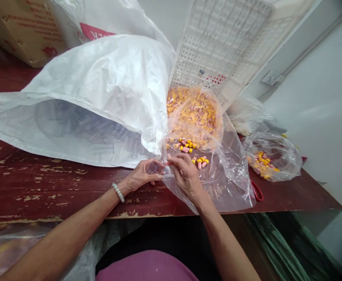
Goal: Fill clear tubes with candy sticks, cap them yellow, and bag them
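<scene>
My left hand (146,173), with a beaded bracelet (118,192) at its wrist, is closed around a small clear plastic tube (153,167). Close beside it, my right hand (186,173) pinches something small and reddish at the tube's end; the fingers hide most of it. Under and behind my right hand spreads a clear plastic bag (226,179) full of small yellow-and-pink plugs (194,109). Several loose plugs (202,161) lie near its mouth. To the left, a white sack (115,78) gapes open, with clear tubes (100,130) showing dimly inside.
A white plastic crate (211,50) leans upright at the back. A smaller clear bag (272,156) with more plugs sits at the right, near a red loop (257,191). A cardboard box (27,31) stands back left. The worn red table (56,187) ends just before my body.
</scene>
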Tool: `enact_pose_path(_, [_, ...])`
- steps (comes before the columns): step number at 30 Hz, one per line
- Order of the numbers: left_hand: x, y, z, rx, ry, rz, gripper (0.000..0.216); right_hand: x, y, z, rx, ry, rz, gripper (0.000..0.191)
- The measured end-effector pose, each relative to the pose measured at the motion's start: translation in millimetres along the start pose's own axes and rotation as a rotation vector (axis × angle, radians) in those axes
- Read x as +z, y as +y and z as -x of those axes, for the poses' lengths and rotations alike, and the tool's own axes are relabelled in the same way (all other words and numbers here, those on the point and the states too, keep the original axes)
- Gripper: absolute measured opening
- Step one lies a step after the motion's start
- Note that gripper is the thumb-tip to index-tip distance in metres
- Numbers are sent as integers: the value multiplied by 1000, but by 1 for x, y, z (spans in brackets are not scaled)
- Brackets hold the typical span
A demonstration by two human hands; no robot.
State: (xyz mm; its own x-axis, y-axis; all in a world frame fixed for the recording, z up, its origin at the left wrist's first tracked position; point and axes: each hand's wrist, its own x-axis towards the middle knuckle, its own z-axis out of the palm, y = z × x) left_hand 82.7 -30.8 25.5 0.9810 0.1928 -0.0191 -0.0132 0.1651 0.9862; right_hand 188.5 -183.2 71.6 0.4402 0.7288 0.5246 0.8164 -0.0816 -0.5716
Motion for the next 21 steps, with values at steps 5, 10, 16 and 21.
enact_pose_path(5, [0,0,0,35,-16,-30,33,0,-15,0,-48,-129,-65,36])
enact_pose_path(10, [0,2,2,40,-2,-31,31,9,-9,6,71,174,51,29])
enact_pose_path(16, [-1,2,6,38,12,-91,32,24,-10,17,-46,-72,344,35])
enact_pose_path(21, [1,1,2,9,23,-2,33,-13,28,3,305,-39,581,43])
